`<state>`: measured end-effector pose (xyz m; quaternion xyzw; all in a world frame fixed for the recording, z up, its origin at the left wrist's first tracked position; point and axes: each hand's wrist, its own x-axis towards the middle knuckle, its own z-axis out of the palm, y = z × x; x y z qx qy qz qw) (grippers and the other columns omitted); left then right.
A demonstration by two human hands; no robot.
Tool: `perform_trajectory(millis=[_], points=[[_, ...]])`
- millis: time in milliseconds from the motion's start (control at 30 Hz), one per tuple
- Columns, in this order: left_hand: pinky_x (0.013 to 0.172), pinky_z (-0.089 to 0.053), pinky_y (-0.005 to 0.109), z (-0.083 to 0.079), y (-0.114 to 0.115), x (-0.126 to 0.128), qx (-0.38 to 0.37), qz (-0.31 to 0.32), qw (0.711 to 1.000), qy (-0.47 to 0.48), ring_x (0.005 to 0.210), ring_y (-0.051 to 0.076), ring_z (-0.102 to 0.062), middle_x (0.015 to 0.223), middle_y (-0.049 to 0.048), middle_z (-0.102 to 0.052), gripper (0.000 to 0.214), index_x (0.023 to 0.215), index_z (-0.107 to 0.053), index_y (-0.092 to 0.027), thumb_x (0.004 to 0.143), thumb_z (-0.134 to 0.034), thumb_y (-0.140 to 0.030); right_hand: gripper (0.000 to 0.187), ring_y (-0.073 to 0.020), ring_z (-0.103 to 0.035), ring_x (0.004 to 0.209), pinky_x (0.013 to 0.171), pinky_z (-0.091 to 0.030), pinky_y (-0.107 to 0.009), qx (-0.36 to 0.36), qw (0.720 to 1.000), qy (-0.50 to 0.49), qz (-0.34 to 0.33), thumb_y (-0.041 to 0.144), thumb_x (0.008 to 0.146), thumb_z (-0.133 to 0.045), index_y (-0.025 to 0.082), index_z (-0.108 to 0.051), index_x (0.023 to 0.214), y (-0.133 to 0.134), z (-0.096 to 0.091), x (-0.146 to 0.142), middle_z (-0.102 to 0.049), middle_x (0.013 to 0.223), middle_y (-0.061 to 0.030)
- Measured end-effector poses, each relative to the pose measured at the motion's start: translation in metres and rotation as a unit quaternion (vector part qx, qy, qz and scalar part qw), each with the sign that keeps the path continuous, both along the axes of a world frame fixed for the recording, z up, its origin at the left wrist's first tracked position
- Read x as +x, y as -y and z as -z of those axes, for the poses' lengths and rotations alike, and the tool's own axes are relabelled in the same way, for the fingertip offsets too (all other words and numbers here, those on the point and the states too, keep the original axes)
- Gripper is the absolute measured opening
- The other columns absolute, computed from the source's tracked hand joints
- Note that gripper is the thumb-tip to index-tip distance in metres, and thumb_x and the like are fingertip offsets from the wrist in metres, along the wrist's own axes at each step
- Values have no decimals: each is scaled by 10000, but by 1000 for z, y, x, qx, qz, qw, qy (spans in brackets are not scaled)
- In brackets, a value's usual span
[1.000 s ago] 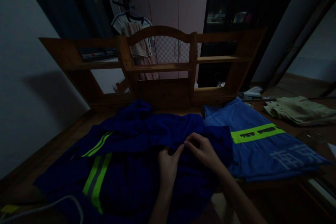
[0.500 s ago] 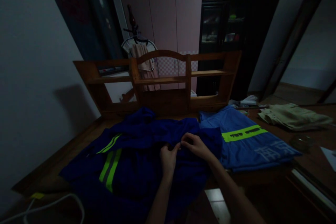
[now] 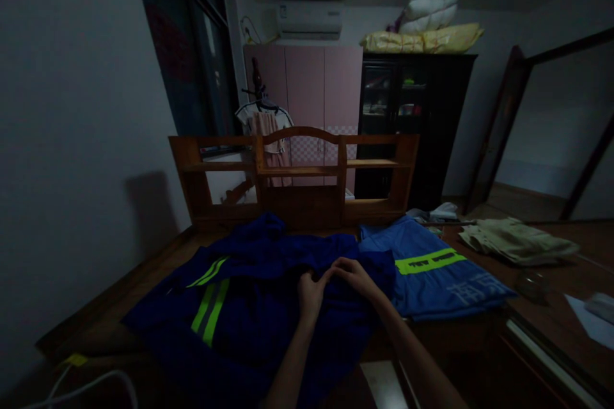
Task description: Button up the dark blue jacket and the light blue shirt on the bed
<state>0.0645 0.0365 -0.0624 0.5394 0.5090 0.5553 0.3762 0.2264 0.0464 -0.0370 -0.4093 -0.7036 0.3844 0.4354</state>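
A dark blue work jacket (image 3: pixel 268 313) with yellow-green reflective stripes lies spread and rumpled on the desk. Over its right half, my left hand (image 3: pixel 311 293) pinches with thumb and forefinger at the cloth. My right hand (image 3: pixel 355 277) comes in from the right, its thumb and forefinger closed in a pinch against the left fingertips. Any small part between the fingertips is too dark to make out. Close to the right hand, a lighter blue garment (image 3: pixel 417 294) with a yellow-green printed band lies folded flat, partly under the jacket's edge.
A wooden shelf rack (image 3: pixel 300 172) stands behind the jacket. Folded khaki cloth (image 3: pixel 515 239), a glass jar (image 3: pixel 531 284) and white paper (image 3: pixel 590 319) lie to the right. A white cable (image 3: pixel 103 378) loops at the lower left. The wall (image 3: pixel 96 140) borders the left side.
The view has tilted upward, bringing more of the ceiling and air conditioner into sight. Both hands stay pinched together at about the same spot on the jacket, the fingertips slightly shifted.
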Motion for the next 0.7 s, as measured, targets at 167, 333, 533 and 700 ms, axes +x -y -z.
perform_trajectory(millis=[167,333,533,700], points=[[766,-522,332,-12,-7,2,-5,93,994,62,846,258,-677,935,146,-718,537,925,-690,-86,588,-771,-496,193,-146,-546,697,667,-420,-245,-14,1000,-1,-11,287,750,-513,159,-613,855,3,0,5,-597,748,1],[623,-542,341,-17,-12,0,-45,170,981,76,649,235,-677,821,157,-717,558,912,-692,-46,589,-770,-494,191,-165,-564,766,721,-442,-266,-2,1000,9,-6,205,679,-477,166,-578,837,7,6,3,-602,781,-2],[618,-529,268,-5,-17,0,-31,124,991,51,675,204,-681,848,96,-724,506,980,-662,-96,609,-761,-425,269,-167,-550,830,806,-442,-302,95,992,22,81,184,740,-532,192,-552,1008,40,-58,-3,-587,984,-28],[431,-455,255,4,-21,11,-26,50,998,16,410,172,-582,544,38,-646,345,846,-625,-98,686,-674,-400,265,-177,-587,882,815,-483,-310,277,946,47,162,288,892,-530,242,-518,1152,129,-151,-14,-604,990,-50]])
